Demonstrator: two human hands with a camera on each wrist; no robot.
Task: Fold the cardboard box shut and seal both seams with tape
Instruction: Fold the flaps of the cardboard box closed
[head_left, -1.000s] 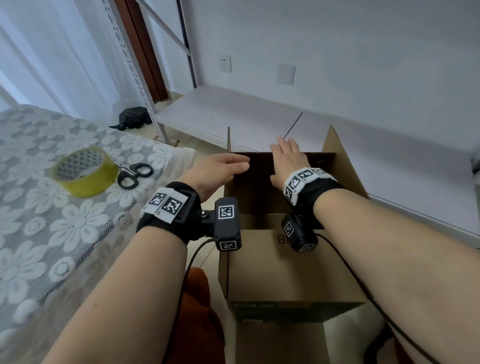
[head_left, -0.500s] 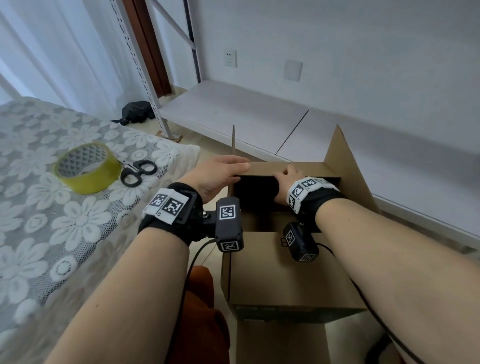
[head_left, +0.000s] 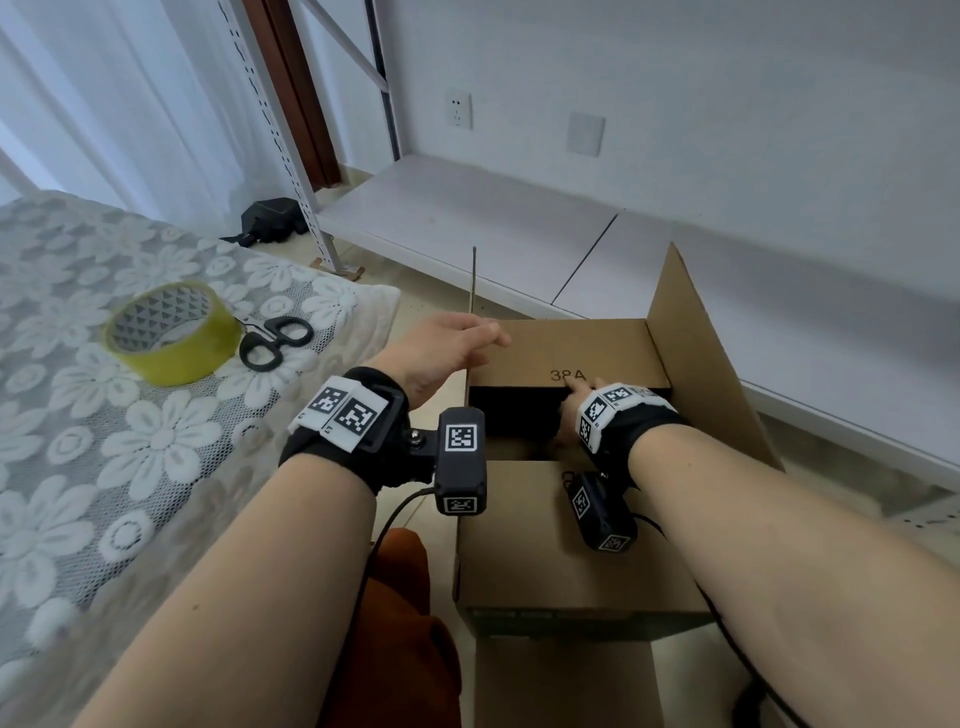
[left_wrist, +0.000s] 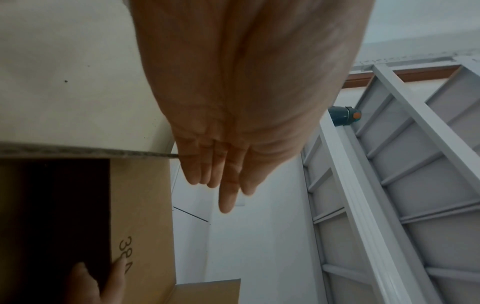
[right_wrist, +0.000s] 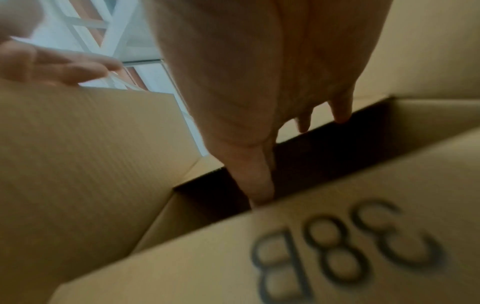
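The box (head_left: 576, 540) stands directly under both forearms, its top partly folded. The far flap (head_left: 566, 353), printed "38A", lies folded down flat, just ahead of the right hand (head_left: 582, 400). That hand's fingers (right_wrist: 340, 111) reach forward and lie on the flap's near edge, above the dark gap into the box; they look fairly straight, pressing rather than gripping, though the wrist view is blurred and the thumb's contact cannot be told. The near flap (head_left: 550, 525), marked "38B" in the right wrist view, lies flat beneath the right wrist. To the right of the right hand, the right flap (head_left: 696, 364) stands upright and leans outward.

The left hand (head_left: 441, 348) is spread flat, fingers (left_wrist: 228, 185) straight and together, holding nothing. It sits at the box's far left corner, against the thin upright left flap (head_left: 472, 280), which shows edge-on just beyond the fingers. The left wrist view shows the palm lying along that flap's edge.

To the left of the left hand, well apart from the box, a tape roll (head_left: 171, 332) lies flat on a lace cloth (head_left: 78, 415). Scissors (head_left: 275, 340) lie just beside the roll, between it and the left hand.
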